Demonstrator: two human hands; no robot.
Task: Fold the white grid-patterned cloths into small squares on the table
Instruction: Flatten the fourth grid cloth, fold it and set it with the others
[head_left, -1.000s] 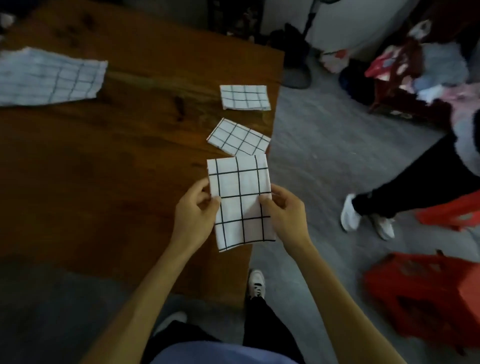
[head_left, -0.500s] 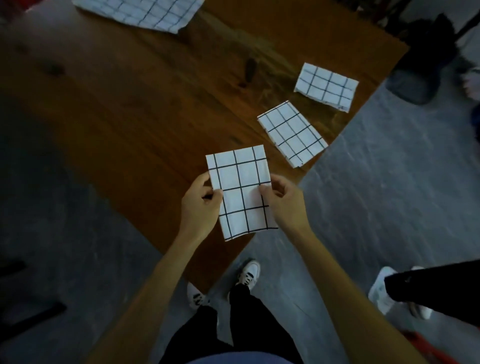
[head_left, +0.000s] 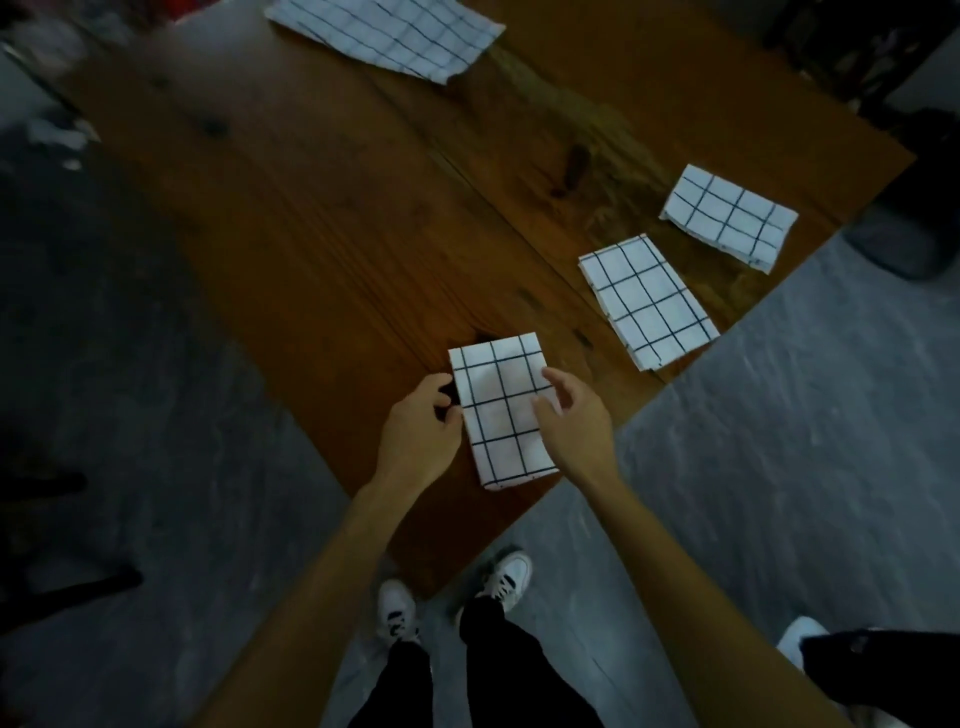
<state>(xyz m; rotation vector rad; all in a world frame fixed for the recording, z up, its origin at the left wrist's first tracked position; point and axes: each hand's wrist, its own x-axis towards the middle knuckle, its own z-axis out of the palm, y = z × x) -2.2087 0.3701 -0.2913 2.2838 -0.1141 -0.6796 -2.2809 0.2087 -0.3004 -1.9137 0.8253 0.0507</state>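
Folded cloth at the tabletop's near corner, both my hands on its sides.

I see the folded cloth (head_left: 501, 410) lying on the table (head_left: 311, 249) close to the near corner, long side running away from me. My left hand (head_left: 418, 434) sits at its left edge with fingers curled; I cannot tell whether they pinch the edge or only touch it. My right hand (head_left: 574, 421) is over the right edge, fingers spread and relaxed, gripping nothing. Two more folded cloths lie along the right edge: the middle cloth (head_left: 647, 301) beside the rim, the far cloth (head_left: 727, 215) beyond it. An unfolded cloth (head_left: 389, 34) lies spread at the far edge.
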